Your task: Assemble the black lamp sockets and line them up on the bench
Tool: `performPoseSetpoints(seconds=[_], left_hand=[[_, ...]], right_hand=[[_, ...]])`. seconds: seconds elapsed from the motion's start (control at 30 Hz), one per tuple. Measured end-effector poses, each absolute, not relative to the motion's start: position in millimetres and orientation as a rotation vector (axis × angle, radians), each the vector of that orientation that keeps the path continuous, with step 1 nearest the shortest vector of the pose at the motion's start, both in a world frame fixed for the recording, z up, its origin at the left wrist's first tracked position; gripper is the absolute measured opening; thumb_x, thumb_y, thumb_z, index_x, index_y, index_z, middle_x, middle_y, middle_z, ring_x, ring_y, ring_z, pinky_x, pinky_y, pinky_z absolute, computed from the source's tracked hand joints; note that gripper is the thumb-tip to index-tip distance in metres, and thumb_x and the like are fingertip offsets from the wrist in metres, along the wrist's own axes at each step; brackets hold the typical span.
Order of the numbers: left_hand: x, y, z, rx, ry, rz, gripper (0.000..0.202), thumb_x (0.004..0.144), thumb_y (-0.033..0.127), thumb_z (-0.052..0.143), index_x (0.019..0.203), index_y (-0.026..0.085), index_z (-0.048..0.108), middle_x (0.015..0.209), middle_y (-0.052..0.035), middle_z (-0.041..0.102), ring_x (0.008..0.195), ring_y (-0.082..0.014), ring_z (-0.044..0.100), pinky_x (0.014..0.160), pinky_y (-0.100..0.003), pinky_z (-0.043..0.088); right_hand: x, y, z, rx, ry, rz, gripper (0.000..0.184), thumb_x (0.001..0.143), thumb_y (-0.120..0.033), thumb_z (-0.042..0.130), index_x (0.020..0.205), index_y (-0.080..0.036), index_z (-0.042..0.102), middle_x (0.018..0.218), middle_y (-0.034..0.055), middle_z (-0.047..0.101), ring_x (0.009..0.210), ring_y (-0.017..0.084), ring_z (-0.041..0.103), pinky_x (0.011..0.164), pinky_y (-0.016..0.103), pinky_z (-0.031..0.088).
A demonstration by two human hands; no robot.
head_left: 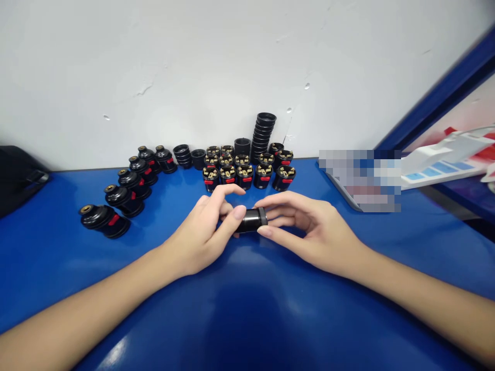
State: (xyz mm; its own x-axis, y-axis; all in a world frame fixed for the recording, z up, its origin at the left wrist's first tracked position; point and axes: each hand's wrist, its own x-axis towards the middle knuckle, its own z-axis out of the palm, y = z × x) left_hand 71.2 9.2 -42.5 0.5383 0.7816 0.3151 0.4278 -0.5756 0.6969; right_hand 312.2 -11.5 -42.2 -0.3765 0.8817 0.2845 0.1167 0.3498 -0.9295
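A black lamp socket lies on its side between my two hands, just above the blue table. My left hand is closed on its left end, thumb in front and index finger arched over the top. At the right end a knurled black ring sits against the socket, pinched by the thumb and fingers of my right hand. Behind the hands stand several open socket bodies with brass contacts and red switches. The socket's left end is hidden by my fingers.
Several assembled lamp sockets form a row at the left. Black rings stand in a tall stack and a shorter stack by the white wall. On the right are a pixelated flat object and a white power strip. A black bag is far left.
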Motion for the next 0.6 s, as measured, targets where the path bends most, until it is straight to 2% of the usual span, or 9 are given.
performPoseSetpoints(seconds=[0.07,0.23,0.27,0.33,0.37,0.43,0.5,0.53,0.6], left_hand=[[71,9,-44,2.247,0.933,0.897,0.032,0.111,0.035,0.051,0.14,0.022,0.045,0.082,0.0025,0.064,0.076,-0.0167,0.062,0.081,-0.036,0.046],[69,14,-54,2.456,0.736,1.208,0.065,0.094,0.02,0.079,0.146,0.027,0.042,0.121,-0.0072,0.064,0.107,-0.0213,0.063,0.091,-0.036,0.048],[69,14,-54,2.505,0.719,1.205,0.069,0.091,0.024,0.083,0.147,0.027,0.043,0.128,-0.0088,0.062,0.112,-0.0231,0.061,0.094,-0.037,0.048],[68,13,-53,2.511,0.737,1.125,0.081,0.087,0.041,0.089,0.15,0.027,0.04,0.134,-0.0106,0.06,0.117,-0.0265,0.059,0.096,-0.04,0.047],[68,12,-51,2.466,0.77,1.063,0.082,0.088,0.051,0.086,0.151,0.027,0.038,0.131,-0.0104,0.062,0.115,-0.027,0.06,0.097,-0.041,0.047],[69,9,-46,2.357,0.865,0.945,0.063,0.104,0.058,0.063,0.151,0.026,0.037,0.115,-0.0064,0.068,0.104,-0.0246,0.062,0.096,-0.043,0.045],[70,7,-41,2.303,0.959,0.857,0.04,0.116,0.049,0.037,0.146,0.024,0.042,0.094,-0.001,0.069,0.09,-0.0213,0.063,0.093,-0.044,0.042],[70,6,-40,2.301,0.985,0.828,0.036,0.117,0.044,0.031,0.143,0.023,0.046,0.086,0.0012,0.068,0.084,-0.0199,0.062,0.092,-0.044,0.041],[71,5,-38,2.312,0.986,0.816,0.03,0.117,0.039,0.035,0.138,0.023,0.048,0.081,0.0034,0.067,0.079,-0.0181,0.061,0.09,-0.042,0.04]], right_hand=[[312,-11,-42,-0.892,-1.75,1.106,0.033,0.092,-0.031,0.085,0.12,-0.02,0.071,0.109,0.005,0.083,0.093,0.019,0.086,0.091,0.028,0.071],[312,-11,-41,-0.914,-1.719,1.1,0.031,0.092,-0.032,0.085,0.118,-0.021,0.071,0.105,0.0039,0.084,0.089,0.018,0.086,0.087,0.026,0.071],[312,-11,-41,-0.914,-1.727,1.103,0.031,0.092,-0.032,0.085,0.118,-0.021,0.072,0.105,0.0042,0.084,0.089,0.018,0.086,0.088,0.027,0.071],[312,-12,-41,-0.91,-1.748,1.107,0.031,0.092,-0.032,0.084,0.119,-0.021,0.072,0.106,0.0048,0.084,0.09,0.019,0.086,0.088,0.029,0.072],[311,-13,-41,-0.907,-1.757,1.103,0.031,0.092,-0.032,0.084,0.119,-0.021,0.072,0.106,0.0051,0.085,0.09,0.02,0.086,0.088,0.03,0.072],[311,-13,-41,-0.901,-1.766,1.089,0.031,0.092,-0.031,0.084,0.119,-0.021,0.072,0.107,0.0053,0.085,0.091,0.021,0.086,0.089,0.031,0.072],[311,-13,-41,-0.897,-1.77,1.077,0.032,0.092,-0.031,0.085,0.119,-0.021,0.071,0.108,0.0054,0.085,0.092,0.021,0.086,0.09,0.032,0.072],[311,-13,-41,-0.895,-1.773,1.075,0.033,0.092,-0.031,0.085,0.12,-0.021,0.071,0.109,0.0056,0.085,0.093,0.022,0.086,0.091,0.032,0.072],[311,-12,-41,-0.893,-1.781,1.077,0.033,0.092,-0.032,0.085,0.121,-0.021,0.071,0.11,0.006,0.085,0.095,0.022,0.086,0.092,0.032,0.071]])
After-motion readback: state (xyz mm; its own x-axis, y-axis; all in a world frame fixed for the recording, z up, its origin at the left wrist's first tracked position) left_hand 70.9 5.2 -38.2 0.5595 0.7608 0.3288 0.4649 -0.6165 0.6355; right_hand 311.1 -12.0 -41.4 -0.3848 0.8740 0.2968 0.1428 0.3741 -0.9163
